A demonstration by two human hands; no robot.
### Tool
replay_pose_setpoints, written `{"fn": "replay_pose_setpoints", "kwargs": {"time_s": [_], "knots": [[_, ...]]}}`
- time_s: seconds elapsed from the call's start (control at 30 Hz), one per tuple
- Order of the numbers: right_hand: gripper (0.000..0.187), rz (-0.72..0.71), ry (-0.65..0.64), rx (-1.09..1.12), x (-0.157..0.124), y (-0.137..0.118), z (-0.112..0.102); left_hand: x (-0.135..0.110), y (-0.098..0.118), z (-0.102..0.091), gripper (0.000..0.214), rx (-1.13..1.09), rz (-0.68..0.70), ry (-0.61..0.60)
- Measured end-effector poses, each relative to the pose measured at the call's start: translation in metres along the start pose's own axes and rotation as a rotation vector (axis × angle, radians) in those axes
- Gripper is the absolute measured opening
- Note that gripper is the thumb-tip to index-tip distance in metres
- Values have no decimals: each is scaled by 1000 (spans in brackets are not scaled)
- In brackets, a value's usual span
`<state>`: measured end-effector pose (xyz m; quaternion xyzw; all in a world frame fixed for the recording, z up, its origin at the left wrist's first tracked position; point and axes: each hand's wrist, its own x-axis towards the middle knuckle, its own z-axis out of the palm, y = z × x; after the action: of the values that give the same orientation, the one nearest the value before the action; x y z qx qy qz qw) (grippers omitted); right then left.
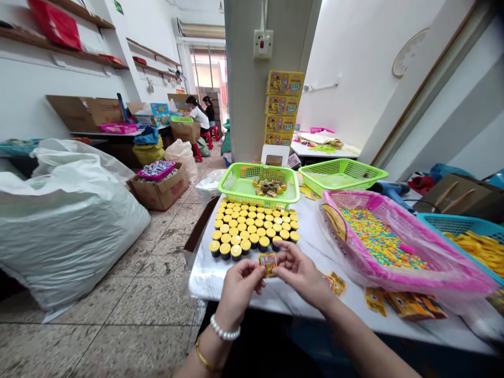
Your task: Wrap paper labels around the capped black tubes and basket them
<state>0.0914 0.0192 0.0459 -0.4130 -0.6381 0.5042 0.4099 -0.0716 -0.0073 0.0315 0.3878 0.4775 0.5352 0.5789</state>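
Four yellow boxes (280, 107) stand stacked behind the bench (212, 278), each showing a cartoon figure and big coloured letters that cannot be read with certainty. One small printed label (268, 264), orange-yellow with purple, is up in front of the person, above the bench's near edge and just in front of the jars; its print is too small to read. The left hand (240, 283) has a narrow grip, thumb and fingers pinching the label's left side. The right hand (295, 270) has its thumb and fingers at the opposite edge, index finger raised; whether that grip is closed on it cannot be told. One white bead bracelet (225, 328) and one gold bangle (202, 356) circle the left wrist. Several dozen jars (247, 228) with yellow lids and dark bodies stand upright in rows, too crowded for an exact count. Two green baskets (252, 200) sit behind them, the left one holding a small heap of loose jars (270, 187). One pink basket (433, 286), lined with clear plastic, holds countless multicoloured pellets (378, 236); one blue basket (452, 217) beside it holds yellow pieces (472, 247). More printed labels (334, 283) lie near the right forearm. Two other people (199, 113) sit well apart at the back.
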Motion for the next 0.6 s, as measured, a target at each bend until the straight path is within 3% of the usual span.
{"fn": "replay_pose_setpoints", "kwargs": {"time_s": [0.1, 0.23, 0.43, 0.6], "knots": [[34, 189, -7, 260, 0, 1, 3, -4, 2, 1, 31, 26, 26, 43], [35, 270, 83, 464, -3, 7, 16, -11, -4, 7, 28, 94, 86, 73], [31, 149, 214, 256, -11, 19, 21, -26, -11, 1, 29, 45, 183, 207], [31, 149, 150, 133, -17, 16, 25, -26, -11, -3, 26, 32, 132, 132]]}}
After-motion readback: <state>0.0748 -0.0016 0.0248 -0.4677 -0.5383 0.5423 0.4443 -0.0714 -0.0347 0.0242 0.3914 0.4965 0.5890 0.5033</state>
